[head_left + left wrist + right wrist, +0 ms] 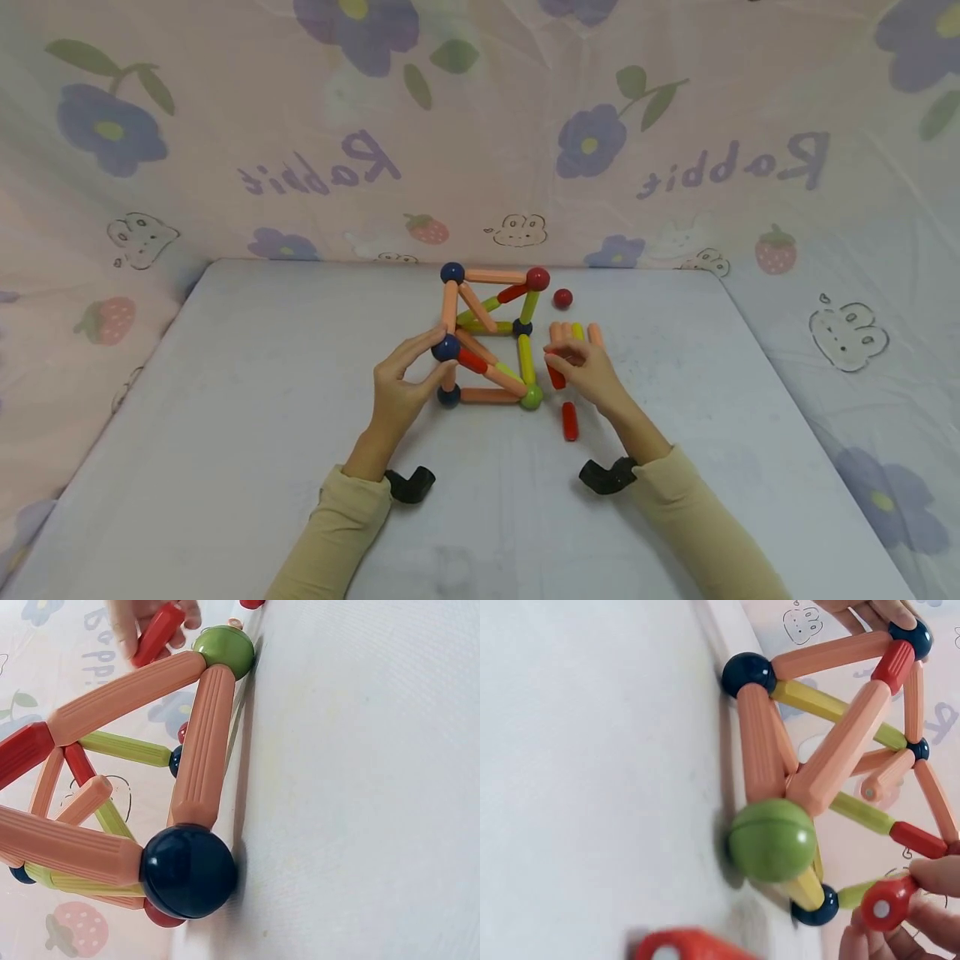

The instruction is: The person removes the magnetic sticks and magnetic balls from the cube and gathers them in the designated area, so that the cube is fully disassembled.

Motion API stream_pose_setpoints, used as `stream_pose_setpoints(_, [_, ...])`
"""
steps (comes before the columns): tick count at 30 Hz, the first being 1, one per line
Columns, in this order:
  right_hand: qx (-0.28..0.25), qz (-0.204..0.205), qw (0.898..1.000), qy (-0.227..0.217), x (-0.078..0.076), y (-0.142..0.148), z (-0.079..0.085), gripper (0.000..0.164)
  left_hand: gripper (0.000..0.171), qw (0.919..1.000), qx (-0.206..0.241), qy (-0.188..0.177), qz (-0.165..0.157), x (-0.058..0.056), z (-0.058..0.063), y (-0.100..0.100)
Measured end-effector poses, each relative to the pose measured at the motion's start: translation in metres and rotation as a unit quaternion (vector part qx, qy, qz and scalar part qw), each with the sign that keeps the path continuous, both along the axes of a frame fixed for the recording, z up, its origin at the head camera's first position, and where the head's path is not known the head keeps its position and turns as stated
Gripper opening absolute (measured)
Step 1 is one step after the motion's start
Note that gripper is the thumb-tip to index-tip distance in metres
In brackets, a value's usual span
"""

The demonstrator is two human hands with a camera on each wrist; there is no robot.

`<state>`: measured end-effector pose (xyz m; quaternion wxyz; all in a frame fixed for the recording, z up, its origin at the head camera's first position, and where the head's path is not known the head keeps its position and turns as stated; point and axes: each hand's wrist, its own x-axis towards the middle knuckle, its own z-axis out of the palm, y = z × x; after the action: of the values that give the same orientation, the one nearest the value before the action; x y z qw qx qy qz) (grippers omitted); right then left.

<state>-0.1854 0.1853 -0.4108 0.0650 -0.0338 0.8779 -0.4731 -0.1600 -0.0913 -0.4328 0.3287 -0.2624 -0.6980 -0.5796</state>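
On the white table (225,467), the stick-and-ball frame (491,396) stands near the middle, the left hand (401,383) pinching its dark blue ball (446,347) between thumb and fingers, presumably to steady that corner. Just right of the frame, the right hand (588,371) pinches a red stick (556,373), one pale-tipped end exposed, perhaps keeping that tip free. Loose sticks (556,332) lie beyond, partly screened by this hand; another red stick (570,422) lies nearer, a red ball (562,298) farther off.
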Motion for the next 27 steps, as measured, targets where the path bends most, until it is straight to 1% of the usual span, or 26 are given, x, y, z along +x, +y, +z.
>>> stream_pose_setpoints(5, [0.024,-0.006,0.999,-0.023,0.008,0.015,-0.008,0.032,0.044,1.0000,-0.001,-0.004,0.003,0.001,-0.002,-0.004])
stream_pose_setpoints(8, [0.037,-0.006,0.998,-0.041,0.016,0.022,-0.014,0.032,0.044,1.0000,0.002,-0.006,0.007,0.004,-0.003,-0.007])
stream_pose_setpoints(12, [0.058,-0.006,0.996,-0.063,0.028,0.031,-0.021,0.029,0.044,1.0000,0.005,0.000,0.001,0.005,-0.004,-0.008])
stream_pose_setpoints(17, [0.095,-0.004,0.993,-0.071,0.041,0.037,-0.026,0.025,0.045,1.0000,0.005,0.001,-0.004,0.003,-0.005,-0.005])
stream_pose_setpoints(19, [0.106,-0.004,0.992,-0.068,0.043,0.038,-0.027,0.025,0.045,1.0000,0.007,0.005,-0.005,0.002,-0.005,-0.005])
stream_pose_setpoints(22, [0.109,-0.005,0.992,-0.067,0.045,0.038,-0.027,0.025,0.047,0.9999,0.007,0.008,-0.008,0.001,-0.003,-0.003])
stream_pose_setpoints(27, [0.094,-0.004,0.992,-0.079,0.044,0.039,-0.026,0.025,0.047,0.9999,0.004,0.005,-0.009,-0.001,-0.003,-0.002])
